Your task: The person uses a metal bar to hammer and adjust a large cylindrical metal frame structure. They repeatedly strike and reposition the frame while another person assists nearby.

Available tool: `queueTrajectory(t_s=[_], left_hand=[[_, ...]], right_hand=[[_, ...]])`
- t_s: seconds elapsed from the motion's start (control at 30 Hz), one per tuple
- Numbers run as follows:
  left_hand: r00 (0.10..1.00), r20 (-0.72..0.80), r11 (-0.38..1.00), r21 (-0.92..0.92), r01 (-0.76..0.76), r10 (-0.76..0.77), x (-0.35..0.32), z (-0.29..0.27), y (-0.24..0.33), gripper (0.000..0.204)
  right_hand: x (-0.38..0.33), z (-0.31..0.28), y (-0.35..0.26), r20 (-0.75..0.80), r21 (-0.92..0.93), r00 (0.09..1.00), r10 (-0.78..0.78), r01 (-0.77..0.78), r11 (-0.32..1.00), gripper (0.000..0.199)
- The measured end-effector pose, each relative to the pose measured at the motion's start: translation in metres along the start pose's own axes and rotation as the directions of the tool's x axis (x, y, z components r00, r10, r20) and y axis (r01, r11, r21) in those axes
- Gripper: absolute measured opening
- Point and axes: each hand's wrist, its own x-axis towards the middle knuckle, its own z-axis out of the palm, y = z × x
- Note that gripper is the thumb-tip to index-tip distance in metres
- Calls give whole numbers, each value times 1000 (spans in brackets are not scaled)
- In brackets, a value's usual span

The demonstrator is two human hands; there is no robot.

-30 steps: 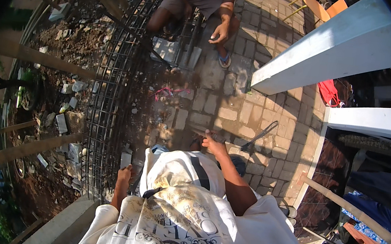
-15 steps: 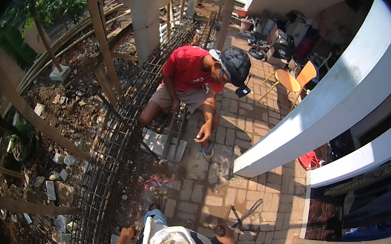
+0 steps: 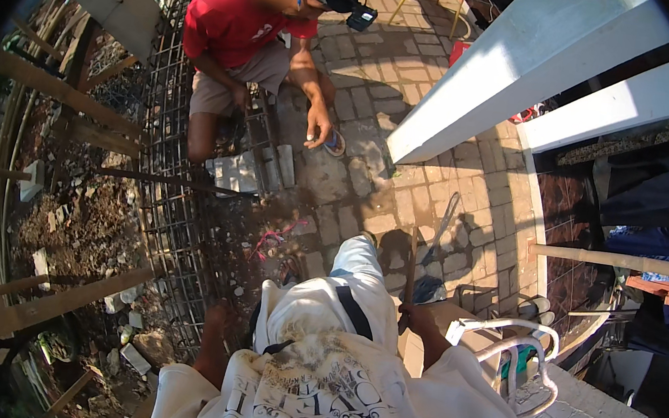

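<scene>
My right hand (image 3: 415,314) is low in the view, right of my lap. Its fingers are closed around the lower end of a thin brown stick-like handle (image 3: 412,260), whose far end points away from me. Beyond it lie a narrow grey strip (image 3: 445,218) and a dark blue-grey thing (image 3: 427,289) that I cannot make out. My left hand (image 3: 222,319) hangs in shadow beside the long steel rebar cage (image 3: 173,231); its fingers are too dark and blurred to read. Pink string (image 3: 271,239) lies on the ground ahead.
A person in a red shirt (image 3: 236,21) squats ahead beside the rebar cage, near short steel bars (image 3: 265,129) and a pale block (image 3: 235,172). A white pillar (image 3: 484,77) stands right of the brick paving (image 3: 411,193). A white-framed chair (image 3: 514,344) is close on my right; rubble and wooden poles (image 3: 63,309) lie left.
My view has swung downward and turned, showing more of my shirt and the chair. The brown handle now shows at my right hand, pointing away from me. The other person keeps squatting.
</scene>
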Motion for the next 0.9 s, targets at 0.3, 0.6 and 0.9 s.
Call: queueTrajectory(t_s=[0.3, 0.6, 0.9], left_hand=[[979, 175, 971, -231, -57, 99, 24, 68, 160, 20], [943, 166, 911, 253, -324, 290, -44, 298, 286, 35], [843, 356, 608, 585, -538, 403, -40, 437, 373, 42]], right_hand=[[12, 48, 52, 711, -272, 641, 289, -128, 954, 32], [124, -86, 86, -32, 526, 966, 255, -200, 827, 31], [213, -256, 89, -119, 863, 892, 437, -124, 489, 35]])
